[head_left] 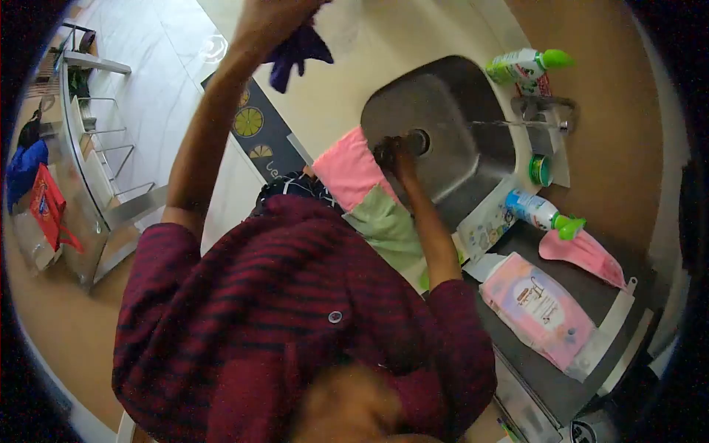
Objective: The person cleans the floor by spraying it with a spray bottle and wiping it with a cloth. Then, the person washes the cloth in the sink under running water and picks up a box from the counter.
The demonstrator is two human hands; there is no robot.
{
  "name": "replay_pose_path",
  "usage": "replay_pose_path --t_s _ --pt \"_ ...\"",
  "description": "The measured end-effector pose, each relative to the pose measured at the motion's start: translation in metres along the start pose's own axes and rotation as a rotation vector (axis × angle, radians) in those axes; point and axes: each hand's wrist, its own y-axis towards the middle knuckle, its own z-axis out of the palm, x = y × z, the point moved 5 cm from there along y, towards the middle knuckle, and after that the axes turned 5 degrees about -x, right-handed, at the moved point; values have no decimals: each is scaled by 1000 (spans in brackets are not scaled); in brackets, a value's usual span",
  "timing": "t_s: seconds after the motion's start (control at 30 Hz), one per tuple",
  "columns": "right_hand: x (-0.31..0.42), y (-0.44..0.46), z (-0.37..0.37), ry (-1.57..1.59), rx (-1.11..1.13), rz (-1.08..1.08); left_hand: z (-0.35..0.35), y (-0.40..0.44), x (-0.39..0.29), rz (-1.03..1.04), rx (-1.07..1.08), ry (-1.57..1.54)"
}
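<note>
At the top of the view my left hand [275,26] is closed on a dark purple cloth [299,55], which hangs below it over the pale counter. My right hand [397,156] reaches down into the grey sink [450,166], beside the drain [419,142]. Its fingers are dark and blurred, so what they hold, if anything, cannot be made out. A pink cloth [346,166] and a light green cloth [384,225] lie over the sink's near edge, by my right forearm.
Water runs from the faucet [550,124] at the right. Green-capped bottles [517,66], a green tin [540,170] and a pink packet [538,310] stand or lie beside the sink. A wire rack [107,148] is at the left.
</note>
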Motion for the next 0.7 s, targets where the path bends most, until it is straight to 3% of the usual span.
replay_pose_path --t_s 0.13,0.27,0.4,0.53,0.67,0.7 --pt "-50 -1 7 180 -41 359 -19 -14 -8 -79 -57 198" --pt "-117 13 -12 263 -359 783 -19 -21 0 -75 -102 224" --pt "-157 23 -33 405 -572 1012 -3 -28 2 -88 -81 222" --pt "-171 48 -54 616 -523 932 8 -29 6 -103 -78 234" --pt "-129 79 -125 949 -136 593 23 -28 5 -62 -43 214" --pt "-125 83 -145 909 -96 591 28 -26 7 -68 -45 206"
